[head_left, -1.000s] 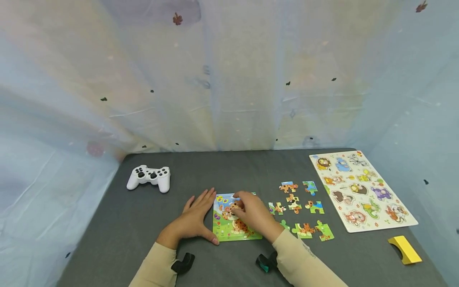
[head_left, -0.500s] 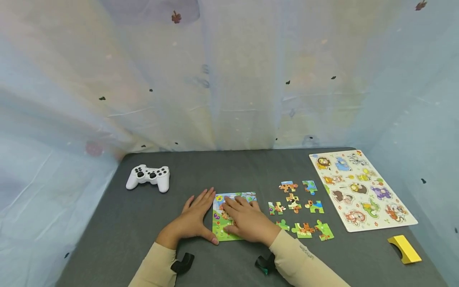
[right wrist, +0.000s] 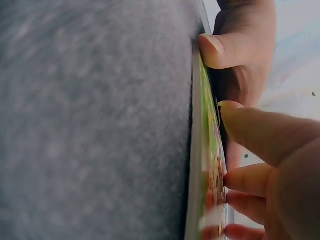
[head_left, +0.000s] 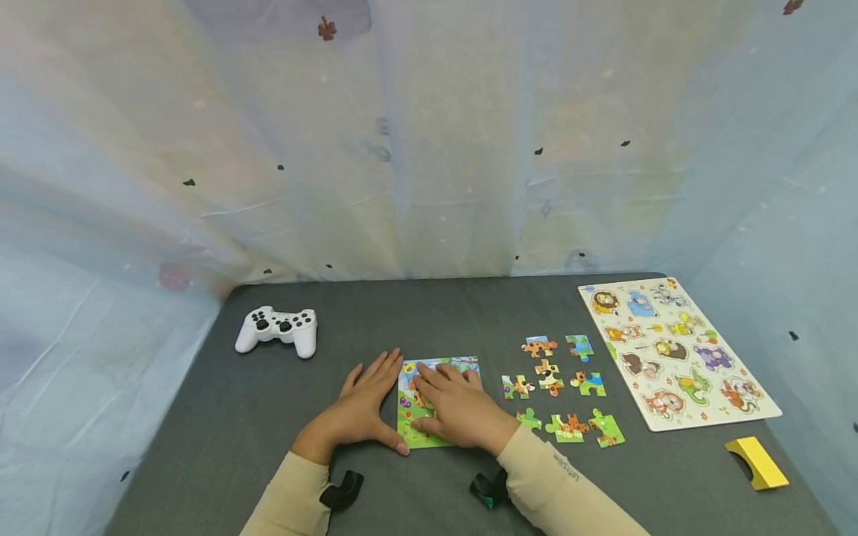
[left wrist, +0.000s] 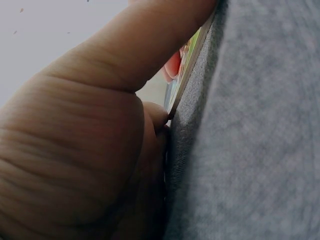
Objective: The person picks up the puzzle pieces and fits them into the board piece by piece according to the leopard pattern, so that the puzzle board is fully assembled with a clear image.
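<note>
Head view: the left hand (head_left: 358, 413) lies on the bench (head_left: 402, 320) with its fingers straight and reaching away from the body, the thumb swung wide so that a broad V opens toward the picture puzzle (head_left: 418, 439). Fingertips and thumb tip meet the puzzle's left side at its far and near corners. The right hand (head_left: 462, 409) rests palm down over the middle and right of the puzzle, fingers extended and slightly parted, thumb held out to the side; its forearm slants in from the near right. The puzzle sits flat, directly in front of the person, its far edge showing beyond the right hand.

A strip of bench separates the puzzle from the loose pieces (head_left: 550, 382) on the right; past them lie the animal board (head_left: 677, 357), close to the bench's right edge, and a yellow block (head_left: 757, 463). The white controller (head_left: 278, 331) is well apart, far left, with wide grey bench between it and the left hand.

Left wrist view: the thumb stretches along the puzzle's thin edge, bench cloth filling the right side.

Right wrist view: the right fingertips touch the puzzle's printed face, while the left thumb tip meets its corner.
</note>
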Tool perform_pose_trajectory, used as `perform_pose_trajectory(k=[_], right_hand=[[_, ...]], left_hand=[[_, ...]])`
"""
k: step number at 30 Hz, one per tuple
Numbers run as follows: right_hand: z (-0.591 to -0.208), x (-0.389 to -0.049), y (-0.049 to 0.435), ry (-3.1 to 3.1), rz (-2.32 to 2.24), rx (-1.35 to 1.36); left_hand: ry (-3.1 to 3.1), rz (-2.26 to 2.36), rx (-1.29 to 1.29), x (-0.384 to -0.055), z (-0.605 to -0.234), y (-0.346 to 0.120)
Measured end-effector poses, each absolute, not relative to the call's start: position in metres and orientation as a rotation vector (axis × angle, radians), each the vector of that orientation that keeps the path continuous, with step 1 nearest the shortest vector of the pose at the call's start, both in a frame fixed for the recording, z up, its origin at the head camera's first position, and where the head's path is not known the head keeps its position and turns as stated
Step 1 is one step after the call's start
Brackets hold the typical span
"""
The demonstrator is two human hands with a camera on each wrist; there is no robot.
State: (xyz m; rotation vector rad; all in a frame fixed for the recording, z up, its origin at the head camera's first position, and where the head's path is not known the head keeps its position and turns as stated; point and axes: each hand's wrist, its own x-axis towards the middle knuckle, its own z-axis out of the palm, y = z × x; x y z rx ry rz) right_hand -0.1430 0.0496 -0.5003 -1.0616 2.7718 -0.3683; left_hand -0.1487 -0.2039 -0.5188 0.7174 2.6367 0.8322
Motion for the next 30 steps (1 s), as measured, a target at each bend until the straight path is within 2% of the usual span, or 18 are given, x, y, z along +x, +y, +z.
perform_pose_trajectory(k=[14,20,30], right_hand=[[-0.495,-0.156,0.087,2.597,-1.184,-0.953],[-0.492,-0.164,0.117,2.517,-1.524,-0.843],[-0.484,-0.178,0.177,2.417,-1.836,-0.775]], left_hand=[[2.63,0.852,0.705,-0.149,-0.518,-0.203],[2.631,0.852,0.694,-0.148,-0.517,-0.203],[2.635,0.848,0.703,-0.149,-0.52,-0.204]])
